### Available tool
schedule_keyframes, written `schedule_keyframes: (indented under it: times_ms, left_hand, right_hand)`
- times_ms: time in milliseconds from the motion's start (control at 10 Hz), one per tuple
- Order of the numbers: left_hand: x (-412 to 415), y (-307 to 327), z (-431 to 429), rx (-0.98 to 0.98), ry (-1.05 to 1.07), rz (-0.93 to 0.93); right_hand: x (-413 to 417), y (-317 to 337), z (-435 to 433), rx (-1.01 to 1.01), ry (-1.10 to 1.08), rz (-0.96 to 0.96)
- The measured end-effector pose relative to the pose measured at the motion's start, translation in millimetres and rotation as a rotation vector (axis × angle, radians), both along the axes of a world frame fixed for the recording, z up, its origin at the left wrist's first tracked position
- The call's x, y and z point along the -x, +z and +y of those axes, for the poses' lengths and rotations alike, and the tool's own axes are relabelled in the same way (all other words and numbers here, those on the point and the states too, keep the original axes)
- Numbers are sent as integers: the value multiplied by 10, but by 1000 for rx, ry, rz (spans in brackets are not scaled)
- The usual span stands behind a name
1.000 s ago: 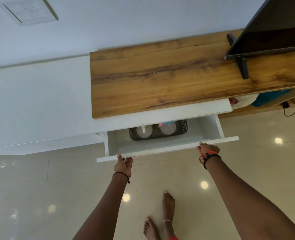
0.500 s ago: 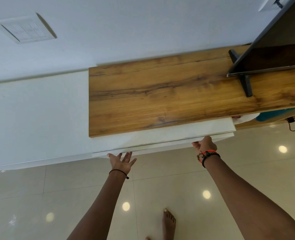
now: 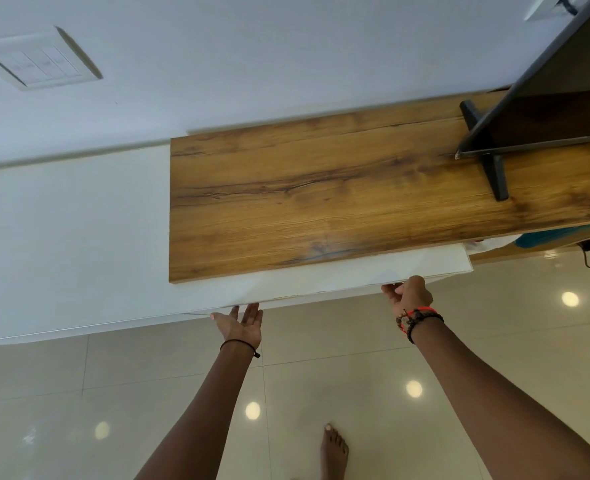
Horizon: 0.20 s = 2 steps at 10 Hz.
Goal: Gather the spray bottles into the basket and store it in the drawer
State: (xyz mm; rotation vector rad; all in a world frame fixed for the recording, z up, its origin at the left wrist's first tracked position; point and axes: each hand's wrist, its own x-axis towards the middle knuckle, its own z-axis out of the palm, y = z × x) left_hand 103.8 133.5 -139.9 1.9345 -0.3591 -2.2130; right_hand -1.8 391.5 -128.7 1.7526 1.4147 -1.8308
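Drawer [image 3: 338,284] front sits flush under the wooden top [image 3: 356,199]; basket and spray bottles not visible, presumably inside. Left hand [image 3: 240,325] open, fingers spread, holding nothing. Right hand [image 3: 408,294] curled against the front edge. Risk: 1 fingertip pinched if the drawer seats further.

Glossy beige tile floor [image 3: 356,341], white wall [image 3: 252,46], wooden cabinet top [image 3: 321,202]

**White, oak brown and beige**

The drawer front [image 3: 338,282] at frame centre is plain white. Above it, the top [image 3: 321,202] shows warm brown wood grain with dark streaks. Glossy beige tiles [image 3: 79,410] fill the lower frame. Red and black bracelets [image 3: 416,318] band the wrist at right; a black stand [image 3: 491,161] sits upper right.
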Motion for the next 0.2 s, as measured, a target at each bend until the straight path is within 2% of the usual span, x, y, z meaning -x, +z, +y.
schedule_keyframes:
  times_ms: [200]
  left_hand:
    - [-104,93,108,96,-160,-17]
  right_hand:
    - [-58,99,-25,-84,198,11]
